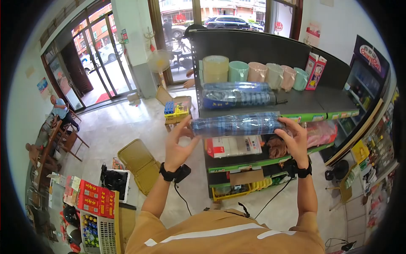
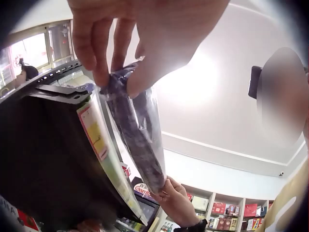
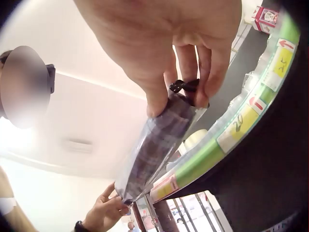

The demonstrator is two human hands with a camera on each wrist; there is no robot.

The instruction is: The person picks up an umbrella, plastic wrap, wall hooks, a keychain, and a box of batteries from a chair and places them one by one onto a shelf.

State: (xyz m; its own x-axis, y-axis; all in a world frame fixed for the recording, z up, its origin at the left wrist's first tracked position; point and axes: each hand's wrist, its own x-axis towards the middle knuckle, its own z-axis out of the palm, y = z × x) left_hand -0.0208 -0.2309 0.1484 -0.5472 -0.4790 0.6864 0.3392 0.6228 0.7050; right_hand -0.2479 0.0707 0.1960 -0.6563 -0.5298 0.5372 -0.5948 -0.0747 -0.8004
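A folded blue plaid umbrella [image 1: 237, 124] in a clear plastic sleeve lies level between both hands, in front of the shelf edge. My left hand [image 1: 178, 144] grips its left end between thumb and fingers. At the other end, my right hand [image 1: 297, 142] pinches it; a black strap [image 3: 183, 86] shows there in the right wrist view. The left wrist view looks along the wrapped umbrella [image 2: 137, 130] toward the right hand. Similar wrapped umbrellas [image 1: 249, 99] lie on the shelf top just behind it.
The dark shelf unit [image 1: 313, 101] carries a row of pastel mugs [image 1: 258, 72], tape rolls [image 1: 215, 69] and a pink box [image 1: 316, 72]. Packaged goods [image 1: 234, 146] fill its lower shelf. An open tan case [image 1: 141, 163] lies on the floor at left. A drinks fridge [image 1: 363, 89] stands right.
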